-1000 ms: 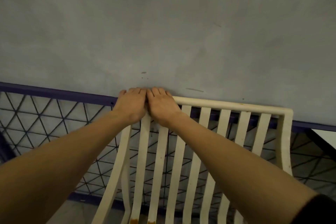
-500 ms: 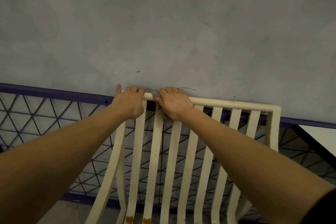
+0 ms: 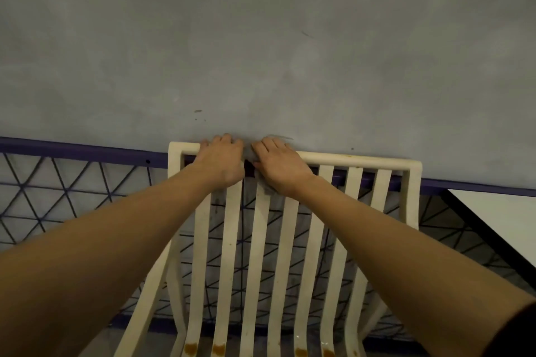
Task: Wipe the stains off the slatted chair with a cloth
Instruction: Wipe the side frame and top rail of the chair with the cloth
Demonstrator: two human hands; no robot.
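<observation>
Top rail (image 3: 362, 159) of slatted chair (image 3: 255, 240) gripped by left hand (image 3: 220, 161), fingers curled over. Grey cloth (image 3: 251, 153) held on rail under right hand (image 3: 280, 165), fingers curled.

Dim, flat, even light; soft focus; wide-angle bending at edges.

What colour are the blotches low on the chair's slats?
Rusty orange-brown stains on the cream slatted chair; head view.

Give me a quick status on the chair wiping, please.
Left hand grips chair top. Right hand holds cloth on it. Brown stains low on slats. Nothing in the way.
</observation>
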